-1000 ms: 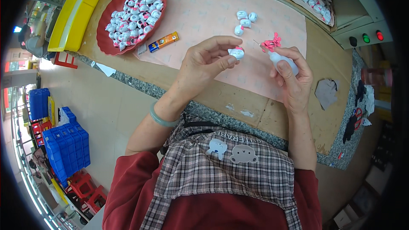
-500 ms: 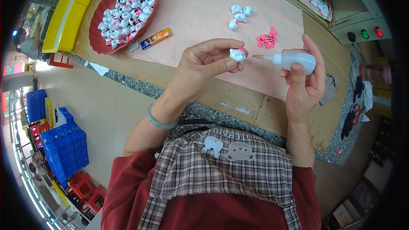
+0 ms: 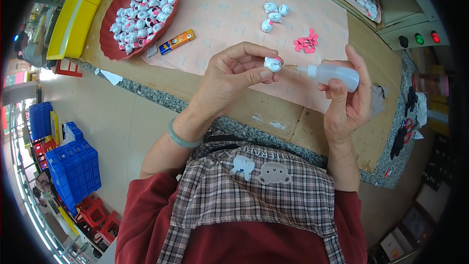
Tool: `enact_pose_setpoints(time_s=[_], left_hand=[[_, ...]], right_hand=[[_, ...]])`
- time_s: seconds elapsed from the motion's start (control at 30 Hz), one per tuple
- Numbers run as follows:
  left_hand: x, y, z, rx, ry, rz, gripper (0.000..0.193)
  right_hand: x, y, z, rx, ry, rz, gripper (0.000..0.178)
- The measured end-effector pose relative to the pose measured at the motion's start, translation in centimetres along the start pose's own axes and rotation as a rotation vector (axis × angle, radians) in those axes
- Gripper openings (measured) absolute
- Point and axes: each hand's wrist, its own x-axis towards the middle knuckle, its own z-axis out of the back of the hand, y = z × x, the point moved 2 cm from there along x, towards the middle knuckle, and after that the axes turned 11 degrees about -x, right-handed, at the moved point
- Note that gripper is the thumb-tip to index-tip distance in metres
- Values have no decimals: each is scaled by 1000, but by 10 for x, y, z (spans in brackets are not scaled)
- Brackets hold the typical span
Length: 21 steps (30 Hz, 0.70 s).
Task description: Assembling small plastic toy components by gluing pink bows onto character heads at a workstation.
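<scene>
Between the thumb and fingers of my left hand (image 3: 239, 71) is a small white toy figure (image 3: 272, 64) with a pink bit on top. My right hand (image 3: 348, 98) grips a translucent squeeze bottle (image 3: 336, 76), tipped sideways. Its thin nozzle (image 3: 293, 67) points left, and the tip is at or very near the figure's right side; I cannot tell if they touch. Beyond the hands lie several more white figures (image 3: 275, 17) and a heap of small pink pieces (image 3: 306, 42) on the pale paper (image 3: 220, 14).
A red scalloped bowl (image 3: 106, 44) full of white and pink figures stands at the far left. Beside it lies an orange and blue box (image 3: 177, 41). A yellow bin edge (image 3: 78, 14) is further left. Blue crates (image 3: 73, 168) and red stools (image 3: 95, 213) stand on the floor.
The squeeze bottle has shifted slightly left and down, bringing its nozzle closer to the figure. My left hand stays nearly in place, still holding the figure.
</scene>
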Motion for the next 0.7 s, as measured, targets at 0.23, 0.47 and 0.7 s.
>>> enact_pose_setpoints(time_s=[0.23,0.47,0.7], left_hand=[[1,1,2,0,-3,-7,29],[1,0,3,1,-19,0,26],[2,2,7,3,-33,-26,27]], right_hand=[[1,1,0,-35,5,-9,41],[1,0,0,-77,10,14,41],[0,-4,0,-122,38,40,40]])
